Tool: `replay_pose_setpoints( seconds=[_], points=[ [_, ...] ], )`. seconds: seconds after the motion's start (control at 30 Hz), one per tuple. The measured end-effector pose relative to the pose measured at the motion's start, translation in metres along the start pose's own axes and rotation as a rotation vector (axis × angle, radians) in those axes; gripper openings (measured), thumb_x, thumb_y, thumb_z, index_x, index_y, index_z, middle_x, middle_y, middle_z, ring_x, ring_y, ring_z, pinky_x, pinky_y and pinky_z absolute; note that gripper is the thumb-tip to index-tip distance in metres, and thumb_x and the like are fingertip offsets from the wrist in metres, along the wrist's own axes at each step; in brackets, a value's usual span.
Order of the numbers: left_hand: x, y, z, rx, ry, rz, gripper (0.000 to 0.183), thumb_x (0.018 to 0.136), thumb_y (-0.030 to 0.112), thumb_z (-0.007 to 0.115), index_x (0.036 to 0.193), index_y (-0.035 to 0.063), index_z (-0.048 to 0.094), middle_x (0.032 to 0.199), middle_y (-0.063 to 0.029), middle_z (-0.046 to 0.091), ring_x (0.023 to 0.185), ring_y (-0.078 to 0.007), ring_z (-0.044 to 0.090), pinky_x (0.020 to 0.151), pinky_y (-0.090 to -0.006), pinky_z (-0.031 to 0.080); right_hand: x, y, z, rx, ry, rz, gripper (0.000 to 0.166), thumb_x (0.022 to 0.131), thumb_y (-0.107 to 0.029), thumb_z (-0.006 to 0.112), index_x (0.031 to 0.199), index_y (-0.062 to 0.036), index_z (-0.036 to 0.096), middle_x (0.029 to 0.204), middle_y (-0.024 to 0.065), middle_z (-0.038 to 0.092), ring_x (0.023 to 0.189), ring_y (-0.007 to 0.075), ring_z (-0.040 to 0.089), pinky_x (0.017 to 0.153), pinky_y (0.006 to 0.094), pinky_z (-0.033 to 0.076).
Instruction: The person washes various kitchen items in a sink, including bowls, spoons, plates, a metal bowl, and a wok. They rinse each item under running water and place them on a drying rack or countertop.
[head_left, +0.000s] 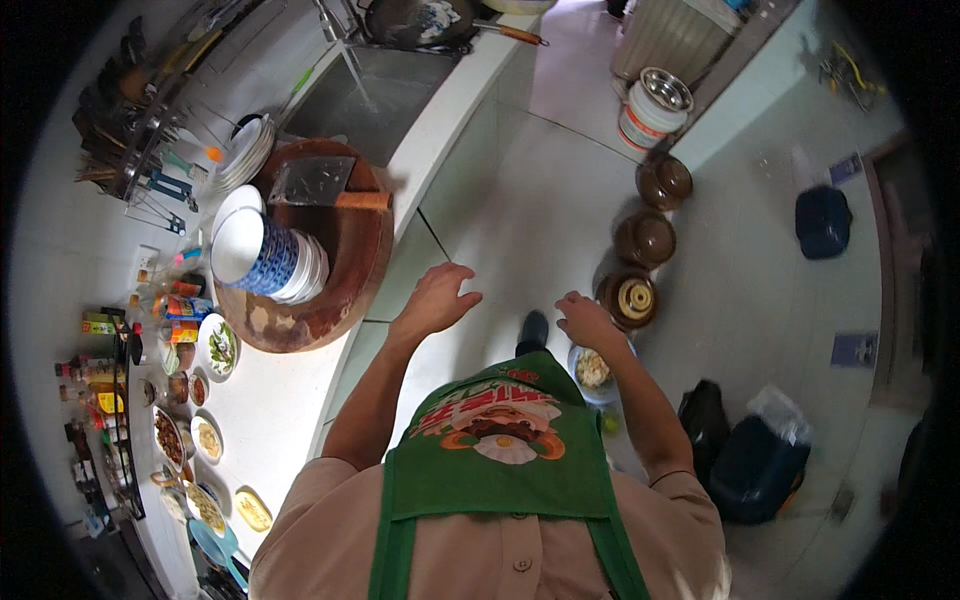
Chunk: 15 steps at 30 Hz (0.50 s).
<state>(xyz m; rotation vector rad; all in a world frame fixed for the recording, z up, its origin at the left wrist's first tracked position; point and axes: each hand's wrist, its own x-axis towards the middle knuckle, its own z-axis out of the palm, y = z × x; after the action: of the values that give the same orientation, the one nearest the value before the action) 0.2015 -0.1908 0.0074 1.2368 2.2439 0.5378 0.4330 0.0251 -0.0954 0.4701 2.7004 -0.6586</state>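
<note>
My left hand (435, 298) is held out over the floor beside the counter edge, fingers apart and nothing in it. Level with it on the other side, my right hand (589, 321) is bent at the fingers and seems to hold nothing; in the picture it lies close to a brown lidded jar (628, 298). To the left of my left hand, a round wooden chopping board (360, 262) rests on the white counter (259, 435). On the board lie a stack of blue-patterned bowls (274, 255) and a cleaver (315, 182) with a wooden handle.
Water runs from a faucet (330, 26) into the sink (360, 97). A wok (420, 22) stands beyond it. Plates of food, such as greens (222, 346), line the counter. Along the wall are more brown jars (645, 238), a white bucket (654, 112) and a dark bin (757, 472).
</note>
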Motion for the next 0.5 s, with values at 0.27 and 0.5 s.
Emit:
replay_pose_setpoints(
  seconds=[0.27,0.5],
  points=[
    [0.073,0.021,-0.028,-0.101,0.148,-0.195,0.045,0.086,0.031,0.068,0.121,0.0027,0.063,0.127,-0.018,0.06,0.12,-0.0352,0.055,0.104,-0.0426,0.043,0.113,0.044,-0.116,-0.182,-0.162,-0.197,0.034,0.091,-0.024,0.058,0.118,-0.0037,0.059,0.12,0.0202,0.058,0.109,0.0381,0.059,0.094,0.0472,0.05],
    [0.134,0.004,-0.047,-0.12,0.224,-0.275,0.047,0.086,0.032,0.067,0.123,0.0024,0.062,0.13,-0.0175,0.059,0.122,-0.0353,0.054,0.106,-0.0437,0.04,0.212,0.05,-0.16,-0.201,-0.156,-0.376,0.031,0.091,-0.024,0.057,0.115,-0.0045,0.06,0.118,0.0173,0.061,0.106,0.0365,0.061,0.091,0.047,0.051]
  ],
)
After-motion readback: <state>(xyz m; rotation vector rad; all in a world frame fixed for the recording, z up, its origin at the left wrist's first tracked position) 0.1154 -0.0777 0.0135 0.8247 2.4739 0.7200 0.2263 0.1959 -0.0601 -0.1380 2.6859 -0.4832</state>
